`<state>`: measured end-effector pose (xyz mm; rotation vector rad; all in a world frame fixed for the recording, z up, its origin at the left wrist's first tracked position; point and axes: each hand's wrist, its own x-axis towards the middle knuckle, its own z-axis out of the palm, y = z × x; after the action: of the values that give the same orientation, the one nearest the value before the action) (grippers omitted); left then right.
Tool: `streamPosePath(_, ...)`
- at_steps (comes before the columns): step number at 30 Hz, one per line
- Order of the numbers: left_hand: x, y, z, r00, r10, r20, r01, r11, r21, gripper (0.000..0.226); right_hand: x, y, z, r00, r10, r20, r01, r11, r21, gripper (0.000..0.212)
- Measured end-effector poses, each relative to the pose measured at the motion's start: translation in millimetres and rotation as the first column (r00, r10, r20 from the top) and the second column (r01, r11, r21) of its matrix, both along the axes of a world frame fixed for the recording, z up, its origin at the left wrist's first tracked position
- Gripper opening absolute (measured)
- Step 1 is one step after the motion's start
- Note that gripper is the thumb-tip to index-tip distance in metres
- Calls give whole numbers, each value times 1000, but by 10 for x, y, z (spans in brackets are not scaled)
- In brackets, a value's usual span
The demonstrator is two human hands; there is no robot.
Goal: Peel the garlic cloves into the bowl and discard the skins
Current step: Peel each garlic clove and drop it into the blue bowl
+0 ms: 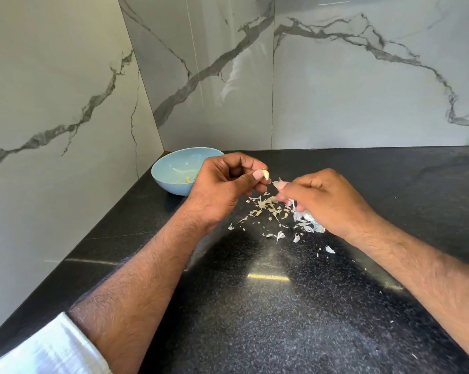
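My left hand point(222, 182) pinches a clove point(265, 174) between thumb and fingers, just above the counter point(255, 306) and right beside the blue bowl point(174, 171). My right hand point(322, 201) is curled too — its fingertips pinch a bit of skin point(277, 183), and more papery skin is bunched under its palm. Lots of skins point(271, 211) lie on the counter between my hands — a few yellow bits sit in the bowl.

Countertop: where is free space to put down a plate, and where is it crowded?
Free: the counter near you between the forearms, and its far right stretch along the marble wall. Crowded: the skins scattered between left hand and right hand, and the corner with the bowl.
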<state>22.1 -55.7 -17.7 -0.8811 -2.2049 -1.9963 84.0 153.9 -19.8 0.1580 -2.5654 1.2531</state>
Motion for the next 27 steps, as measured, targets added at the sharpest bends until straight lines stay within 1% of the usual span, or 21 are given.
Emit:
streamPosePath(3,-9,-12,-4,1000,16,-6,-16,1000,-22,7,-33,11,-66,1000,17,-20,-14,994,109,29)
streamPosePath(4,-11,-14,-2,1000,21,-5,-21,999,-24,7,-45,19,-74,999,20,-26,-16,992,128,25)
streamPosePath(6,-17,-23,2,1000,31,-3,-31,999,-28,8,-23,27,-51,999,33,-4,-32,984,177,11)
streamPosePath(7,-19,-26,3,999,37,-2,-37,999,-31,8,-11,26,-37,999,41,5,-41,982,184,9)
streamPosePath(10,-23,-30,4,999,50,6,-50,998,-40,8,-30,42,-31,997,42,-67,-30,984,174,31)
streamPosePath(11,-22,-31,5,998,55,9,-54,997,-46,8,-33,45,-11,995,50,-86,-38,989,142,31)
streamPosePath(13,-18,-32,7,998,62,15,-62,997,-52,8,-39,64,16,993,115,-22,-114,991,68,17)
streamPosePath(14,-19,-34,7,998,66,16,-65,996,-53,8,-49,76,16,991,137,13,-137,988,68,25)
streamPosePath(15,-19,-36,8,997,70,18,-69,996,-55,8,-49,75,2,990,134,31,-137,986,95,40)
streamPosePath(16,-17,-38,9,997,72,22,-71,996,-59,8,-50,79,-24,992,125,33,-129,980,151,49)
streamPosePath(17,-13,-37,13,997,74,25,-73,995,-62,8,-46,69,-36,994,111,14,-111,970,215,48)
streamPosePath(18,-11,-41,16,997,79,27,-77,995,-64,8,-43,59,-34,995,103,-12,-97,960,261,40)
streamPosePath(20,-15,-41,18,996,84,29,-82,995,-63,9,-57,76,-36,994,88,-71,-69,971,229,12)
streamPosePath(21,-16,-41,18,996,85,32,-83,995,-60,9,-52,68,-28,992,81,-100,-60,979,197,8)
streamPosePath(22,-18,-34,13,996,87,36,-85,995,-55,9,-57,66,-36,989,67,-134,-44,985,165,18)
streamPosePath(23,-15,-20,7,995,89,44,-86,995,-50,8,-53,60,-44,985,51,-167,-30,992,124,24)
streamPosePath(24,-10,-2,-4,994,91,53,-89,995,-45,8,-50,47,-50,978,38,-203,-21,996,88,26)
streamPosePath(25,1,17,-15,994,92,63,-90,995,-41,8,-28,19,-40,971,35,-235,-23,998,52,25)
streamPosePath(27,19,52,-33,993,90,81,-88,996,-35,7,-15,-15,-45,959,24,-281,-18,1000,24,14)
